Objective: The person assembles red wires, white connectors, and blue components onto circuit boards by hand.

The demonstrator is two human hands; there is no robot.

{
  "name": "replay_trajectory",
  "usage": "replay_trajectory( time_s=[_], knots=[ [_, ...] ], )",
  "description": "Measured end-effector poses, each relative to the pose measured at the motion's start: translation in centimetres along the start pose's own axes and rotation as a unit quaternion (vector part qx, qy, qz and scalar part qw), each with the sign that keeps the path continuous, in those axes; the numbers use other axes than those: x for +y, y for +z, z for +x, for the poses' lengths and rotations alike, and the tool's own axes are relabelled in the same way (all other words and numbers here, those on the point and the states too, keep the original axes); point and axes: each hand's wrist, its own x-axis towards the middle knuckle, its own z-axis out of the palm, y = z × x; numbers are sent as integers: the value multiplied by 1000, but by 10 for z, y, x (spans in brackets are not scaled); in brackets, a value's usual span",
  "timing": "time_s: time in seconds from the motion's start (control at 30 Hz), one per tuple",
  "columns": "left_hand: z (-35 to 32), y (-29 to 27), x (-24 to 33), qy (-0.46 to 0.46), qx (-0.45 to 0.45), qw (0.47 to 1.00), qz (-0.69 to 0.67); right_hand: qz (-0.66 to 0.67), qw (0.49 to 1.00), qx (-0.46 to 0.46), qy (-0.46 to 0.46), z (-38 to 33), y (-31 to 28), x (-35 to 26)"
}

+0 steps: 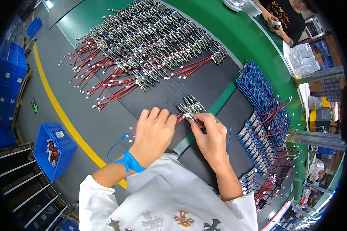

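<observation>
**Two hands on one small board: keep the row tidy**

Two hands meet at the near end of a short row of small grey circuit boards with white connectors (189, 106) lying on the black foam mat (169, 90). My left hand (154, 133), with a blue antistatic strap (132, 162) at the wrist, is curled with its fingers closed over the red lead wires (180, 118) of the piece being handled. My right hand (212, 134) pinches the nearest little board between thumb and forefinger, right at the edge of that row.

To do this well, I would judge that the board should be held by its edges only, the wires kept straight and pulled back toward me so they do not snag the neighbours. It should lie overlapped at the same slant as the ones before it.

Farther up the mat lies the large fanned batch of finished boards with red leads (142, 46). To the right stand blue panels of unwired boards (258, 86). A blue plastic bin (52, 150) sits on the floor at left.
</observation>
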Motion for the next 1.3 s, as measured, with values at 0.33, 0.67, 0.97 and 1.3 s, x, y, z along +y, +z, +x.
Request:
replay_trajectory(
  time_s=[0.33, 0.67, 0.97, 1.3],
  knots=[
    [-8, -1, 8, -74, 78, 990, -93, -33, 994, 92, -45, -5, 0, -14],
    [-9, 9, 8, -96, 125, 983, -98, -46, 996, 69, 16, -7, 5, -6],
    [-7, 13, 6, -85, 154, 980, -94, -92, 995, 31, -15, -5, 10, 0],
    [-3, 13, 6, -79, 133, 984, -83, -80, 990, 109, 42, 6, -4, 2]
  ],
)
